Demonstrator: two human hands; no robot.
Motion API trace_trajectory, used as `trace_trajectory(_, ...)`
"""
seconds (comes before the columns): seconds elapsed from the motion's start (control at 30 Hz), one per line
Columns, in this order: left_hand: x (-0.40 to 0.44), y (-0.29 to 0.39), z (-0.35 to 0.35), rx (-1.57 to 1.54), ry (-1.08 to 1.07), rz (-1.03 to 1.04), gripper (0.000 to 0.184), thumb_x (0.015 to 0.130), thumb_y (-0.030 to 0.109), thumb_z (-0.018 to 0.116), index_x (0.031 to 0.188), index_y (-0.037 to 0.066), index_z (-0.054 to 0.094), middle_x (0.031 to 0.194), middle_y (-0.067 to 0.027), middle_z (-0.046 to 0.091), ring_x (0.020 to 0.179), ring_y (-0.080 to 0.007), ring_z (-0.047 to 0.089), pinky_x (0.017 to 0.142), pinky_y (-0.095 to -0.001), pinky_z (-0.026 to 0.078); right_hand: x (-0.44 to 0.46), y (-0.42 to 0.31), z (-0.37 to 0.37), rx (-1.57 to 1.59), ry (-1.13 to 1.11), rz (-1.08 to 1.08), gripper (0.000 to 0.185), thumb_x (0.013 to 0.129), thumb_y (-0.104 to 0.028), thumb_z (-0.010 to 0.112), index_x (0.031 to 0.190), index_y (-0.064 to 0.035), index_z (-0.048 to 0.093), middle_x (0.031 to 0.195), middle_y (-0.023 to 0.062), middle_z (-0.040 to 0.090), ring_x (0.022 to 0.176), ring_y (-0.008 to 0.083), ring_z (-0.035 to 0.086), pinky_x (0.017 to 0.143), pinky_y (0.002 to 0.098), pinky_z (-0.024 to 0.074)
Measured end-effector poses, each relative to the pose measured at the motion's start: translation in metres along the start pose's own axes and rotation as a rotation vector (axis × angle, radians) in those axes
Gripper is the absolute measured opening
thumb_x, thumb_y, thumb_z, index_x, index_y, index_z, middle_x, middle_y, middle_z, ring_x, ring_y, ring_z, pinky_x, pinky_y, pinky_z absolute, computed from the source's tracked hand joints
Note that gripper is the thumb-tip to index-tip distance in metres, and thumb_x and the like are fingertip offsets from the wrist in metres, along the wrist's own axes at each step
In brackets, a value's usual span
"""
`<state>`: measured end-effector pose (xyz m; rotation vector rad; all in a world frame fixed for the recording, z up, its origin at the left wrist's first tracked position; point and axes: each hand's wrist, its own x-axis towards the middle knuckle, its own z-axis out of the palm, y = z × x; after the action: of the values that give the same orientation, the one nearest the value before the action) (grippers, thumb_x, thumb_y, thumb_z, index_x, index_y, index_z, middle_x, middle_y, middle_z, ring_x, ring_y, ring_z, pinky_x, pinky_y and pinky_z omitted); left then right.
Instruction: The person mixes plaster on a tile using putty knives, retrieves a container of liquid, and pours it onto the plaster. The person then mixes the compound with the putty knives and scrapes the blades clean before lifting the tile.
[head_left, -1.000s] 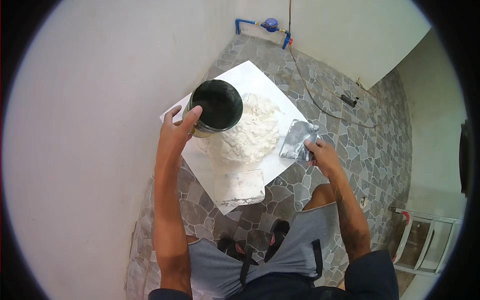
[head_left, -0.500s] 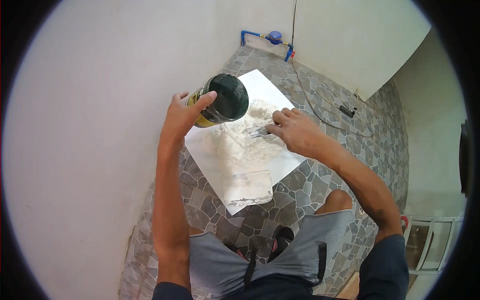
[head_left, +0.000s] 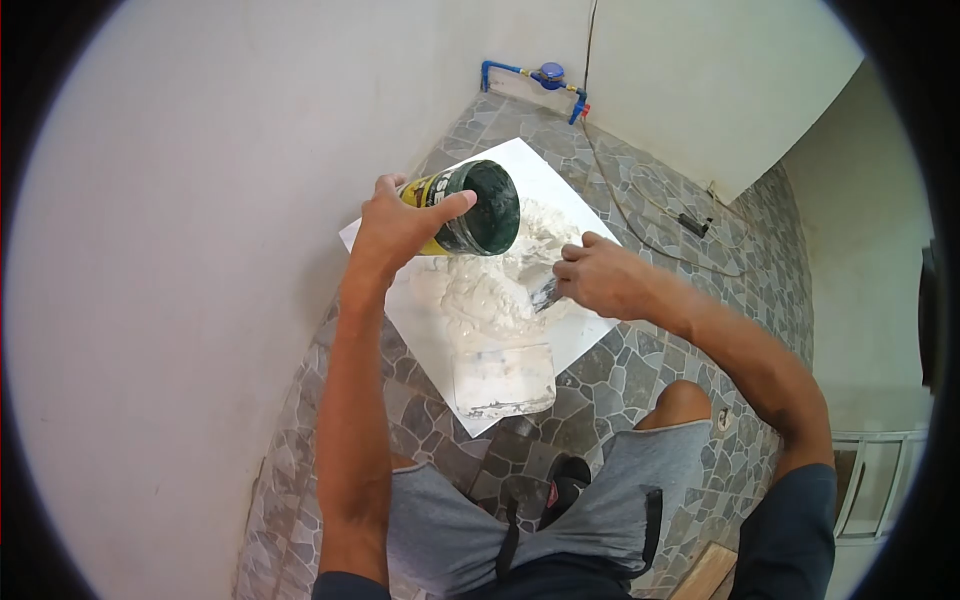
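Observation:
My left hand [head_left: 405,225] grips a tin can [head_left: 437,195] with a yellow and dark label. The can lies tipped on its side above a white board [head_left: 510,165], its dark green mouth facing right. Below it, a lumpy heap of white paste [head_left: 485,300] covers the board's middle. My right hand [head_left: 600,277] is closed around a putty knife [head_left: 545,294], whose blade touches the paste; its handle is hidden in my fingers. A flat, paste-smeared rectangular plate [head_left: 505,378] lies at the near corner of the board.
The board rests on a stone-patterned tile floor [head_left: 575,415], close to a pale wall [head_left: 180,250] on the left. Blue pipe with a water meter [head_left: 551,75] runs along the far wall. A hose [head_left: 640,235] crosses the floor, and a piece of wood [head_left: 706,572] lies near my right leg.
My left hand has moved the can right and slightly down, tipping it further over. The putty knife has gone down and to the right through the paste with my right hand.

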<state>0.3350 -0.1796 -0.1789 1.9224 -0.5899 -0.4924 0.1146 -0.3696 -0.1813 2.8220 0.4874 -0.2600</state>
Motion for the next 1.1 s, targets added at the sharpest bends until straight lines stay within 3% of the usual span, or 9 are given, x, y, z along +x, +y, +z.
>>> trace_trajectory(0.1, 0.003, 0.0, 0.005, 0.049, -0.006, 0.018, 0.116, 0.061, 0.056, 0.087, 0.141, -0.014, 0.039, 0.13, -0.034, 0.051, 0.115, -0.0373, 0.062, 0.091, -0.0376, 0.057, -0.007, 0.006, -0.019, 0.014, 0.06, 0.073, 0.01, 0.083, -0.012, 0.061, 0.082, -0.0089, 0.071, 0.092, 0.0025, 0.065, 0.099, 0.0202, 0.059, 0.086, 0.0359, 0.0458)
trace_trajectory(0.27, 0.003, 0.003, 0.014, 0.187, 0.023, 0.077, 0.109, 0.066, 0.05, 0.088, 0.139, -0.016, 0.042, 0.126, -0.0317, 0.059, 0.115, -0.0341, 0.065, 0.097, -0.0383, 0.053, 0.004, -0.002, -0.005, -0.079, 0.28, 0.167, 0.011, 0.085, -0.014, 0.06, 0.083, -0.0099, 0.07, 0.092, 0.0017, 0.064, 0.099, 0.0197, 0.058, 0.084, 0.0366, 0.0453)
trace_trajectory(0.47, 0.002, 0.007, 0.024, 0.25, 0.022, 0.092, 0.109, 0.064, 0.051, 0.088, 0.138, -0.016, 0.044, 0.124, -0.0312, 0.06, 0.114, -0.0334, 0.065, 0.095, -0.0393, 0.054, 0.015, -0.018, 0.024, -0.096, 0.115, 0.099, 0.013, 0.086, -0.016, 0.06, 0.082, -0.0117, 0.071, 0.095, 0.001, 0.064, 0.101, 0.0198, 0.058, 0.084, 0.0363, 0.0451)
trace_trajectory(0.8, -0.005, 0.023, 0.037, 0.335, 0.038, 0.071, 0.113, 0.062, 0.054, 0.087, 0.142, -0.011, 0.041, 0.131, -0.0341, 0.049, 0.118, -0.0401, 0.059, 0.094, -0.0387, 0.054, -0.03, -0.021, 0.016, -0.048, 0.142, 0.13, 0.01, 0.084, -0.016, 0.06, 0.084, -0.0107, 0.069, 0.089, 0.0012, 0.061, 0.096, 0.0189, 0.057, 0.083, 0.0354, 0.0436)
trace_trajectory(1.1, 0.0, 0.022, 0.057, 0.422, 0.04, 0.151, 0.111, 0.061, 0.058, 0.086, 0.14, -0.008, 0.044, 0.128, -0.0345, 0.05, 0.114, -0.0396, 0.06, 0.091, -0.0406, 0.055, -0.048, -0.029, 0.02, -0.035, 0.12, 0.176, 0.011, 0.083, -0.015, 0.061, 0.089, -0.0105, 0.069, 0.093, 0.0008, 0.062, 0.098, 0.0194, 0.058, 0.086, 0.0354, 0.0437)
